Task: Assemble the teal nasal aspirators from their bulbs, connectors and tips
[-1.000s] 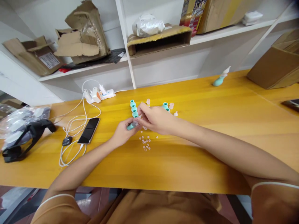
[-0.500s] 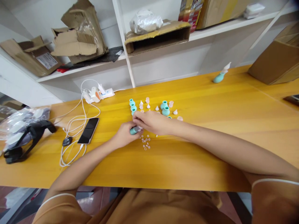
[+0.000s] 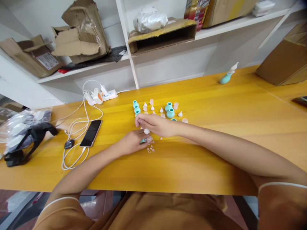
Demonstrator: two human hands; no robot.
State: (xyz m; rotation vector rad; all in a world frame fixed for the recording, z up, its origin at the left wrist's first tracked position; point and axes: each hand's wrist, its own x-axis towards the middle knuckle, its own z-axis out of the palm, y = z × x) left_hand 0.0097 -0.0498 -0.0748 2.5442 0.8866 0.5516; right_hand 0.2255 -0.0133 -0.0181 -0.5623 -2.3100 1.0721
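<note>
My left hand (image 3: pixel 129 142) is closed around a teal rubber bulb (image 3: pixel 142 141), its clear plastic end pointing right above the table; most of the bulb is hidden by the fingers. Just above, my right hand (image 3: pixel 155 124) is curled with the palm down. A white nozzle tip (image 3: pixel 146 131) shows beneath its fingers and seems held there, though the grip is partly hidden. Small clear rings (image 3: pixel 151 149) lie scattered below the hands. Behind them stand teal bulbs (image 3: pixel 170 113), more white nozzle tips (image 3: pixel 161 110) and clear cups (image 3: pixel 176 105).
An assembled teal bulb with white tip (image 3: pixel 225 79) lies at the back right, near a cardboard box (image 3: pixel 283 60). On the left are a phone (image 3: pixel 91 134), white cables, a power strip (image 3: pixel 110 95), a black mouse (image 3: pixel 69 144) and a black headset (image 3: pixel 31 140). Shelves with boxes rise behind.
My hands have parted slightly. The left has moved down and right with the teal bulb, over the rings; a white nozzle tip now shows under my right hand.
</note>
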